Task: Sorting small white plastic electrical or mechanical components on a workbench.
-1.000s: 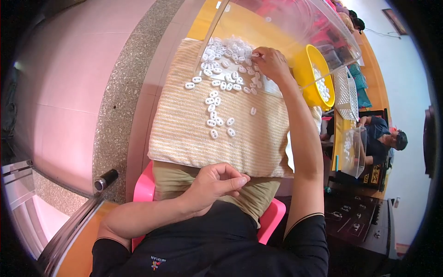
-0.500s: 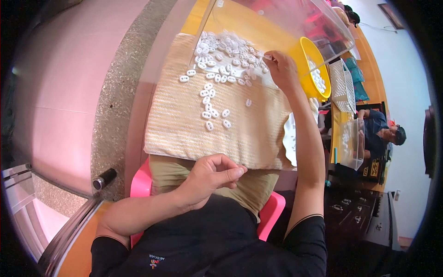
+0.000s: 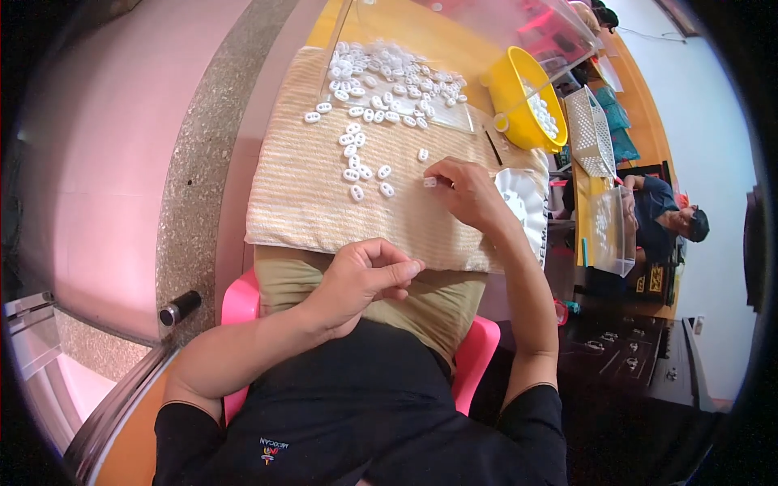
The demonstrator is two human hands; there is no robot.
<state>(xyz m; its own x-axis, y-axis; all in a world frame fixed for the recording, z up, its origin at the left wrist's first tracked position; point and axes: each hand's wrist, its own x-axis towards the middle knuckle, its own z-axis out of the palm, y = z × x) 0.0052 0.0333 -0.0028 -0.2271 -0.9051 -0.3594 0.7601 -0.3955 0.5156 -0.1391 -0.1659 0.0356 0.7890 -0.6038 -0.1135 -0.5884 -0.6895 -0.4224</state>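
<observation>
The right hand [image 3: 468, 194] pinches a small white plastic ring [image 3: 429, 182] over the striped beige cloth [image 3: 300, 202]; the left hand [image 3: 361, 279] is curled shut, holding nothing I can see.

You are in a small workshop: heaps of small white plastic parts [image 3: 389, 77] upper centre, sorting bins [image 3: 531, 101] upper right, a co-worker [image 3: 664, 215] at right.

A clear plastic bag [image 3: 454, 49] lies at the far end of the beige woven mat [image 3: 300, 194], spilling small white parts. A white plastic package with dark lettering [image 3: 525, 212] lies at the mat's right edge. Well right of the mat, a small square label in black and yellow [image 3: 651, 279] shows under the bench.
</observation>
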